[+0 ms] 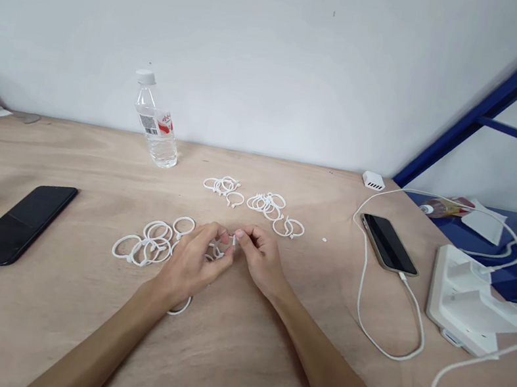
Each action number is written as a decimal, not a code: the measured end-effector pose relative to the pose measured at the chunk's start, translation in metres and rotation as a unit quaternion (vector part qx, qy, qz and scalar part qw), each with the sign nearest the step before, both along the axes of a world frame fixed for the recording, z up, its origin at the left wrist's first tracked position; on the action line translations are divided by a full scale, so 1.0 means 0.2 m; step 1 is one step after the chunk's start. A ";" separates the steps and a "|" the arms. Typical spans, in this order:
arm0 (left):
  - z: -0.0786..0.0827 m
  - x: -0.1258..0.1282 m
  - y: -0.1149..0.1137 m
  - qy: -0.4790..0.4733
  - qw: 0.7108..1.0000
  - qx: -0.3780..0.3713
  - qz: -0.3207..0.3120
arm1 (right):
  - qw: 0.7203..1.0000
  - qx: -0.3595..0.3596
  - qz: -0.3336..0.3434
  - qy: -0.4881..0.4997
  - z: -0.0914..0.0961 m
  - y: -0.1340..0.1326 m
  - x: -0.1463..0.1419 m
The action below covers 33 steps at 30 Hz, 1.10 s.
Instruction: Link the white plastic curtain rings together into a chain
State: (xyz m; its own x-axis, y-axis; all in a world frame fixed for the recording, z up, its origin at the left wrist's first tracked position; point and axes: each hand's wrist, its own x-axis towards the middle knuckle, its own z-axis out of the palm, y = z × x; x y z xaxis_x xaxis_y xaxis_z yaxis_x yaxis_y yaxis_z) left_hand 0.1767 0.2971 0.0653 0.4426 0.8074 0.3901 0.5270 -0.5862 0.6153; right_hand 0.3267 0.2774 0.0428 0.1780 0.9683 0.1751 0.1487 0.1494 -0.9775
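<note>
Head camera view shows two bare hands meeting over the middle of a wooden table (207,371), fingertips close together around a small white piece (233,241). The right hand (259,259) pinches it between thumb and bent fingers; the left hand (194,259) has its thumb and forefinger curled towards the same piece and seems to grasp it too, though the fingers hide much of the contact and I cannot tell its full shape. More white curves show through the gap between the left thumb and fingers; whether they lie on the wood or belong to the held piece is unclear. Just left of the left hand lies a cluster of overlapping white rings (150,242), and one more ring (187,308) shows partly from under the left wrist. Beyond the hands, further white rings lie in loose groups, one to the left (227,186) and another to the right (266,204), some of them with a visible gap. A clear bottle (156,125) with a white cap stands near the wall (273,56). A black phone (15,227) lies well to the left; on the right, a second phone (390,243) is plugged into a white cable (360,291) beside a white power strip (465,310).
</note>
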 end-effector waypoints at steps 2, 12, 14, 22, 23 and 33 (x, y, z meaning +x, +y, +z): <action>0.01 0.00 0.01 0.012 1.000 -0.013 -0.002 | 1.000 0.001 0.000 -0.007 0.00 0.00 -0.01; 0.06 -0.08 0.08 0.196 0.980 0.001 -0.038 | 0.999 0.012 -0.046 -0.007 0.00 0.01 -0.02; 0.06 -0.04 0.13 0.191 0.981 -0.003 -0.026 | 0.999 0.009 -0.046 0.002 0.00 0.01 -0.02; 0.05 0.19 0.38 0.287 0.956 -0.012 0.059 | 0.999 0.008 -0.050 0.001 0.01 0.01 -0.02; 0.04 0.20 0.39 0.297 0.953 -0.011 0.062 | 0.999 0.009 -0.051 0.001 0.01 0.01 -0.02; 0.06 0.07 0.29 0.244 0.969 0.040 -0.025 | 0.994 0.032 -0.099 0.023 -0.01 0.03 -0.02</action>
State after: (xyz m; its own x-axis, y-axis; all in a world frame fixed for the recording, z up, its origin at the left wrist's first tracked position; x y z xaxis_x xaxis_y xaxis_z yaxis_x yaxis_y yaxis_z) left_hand 0.1907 0.3545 0.0766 0.6285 0.7558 0.1838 0.7132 -0.6542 0.2516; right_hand 0.3220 0.2824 0.0399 0.3739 0.9005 0.2221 0.1367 0.1833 -0.9735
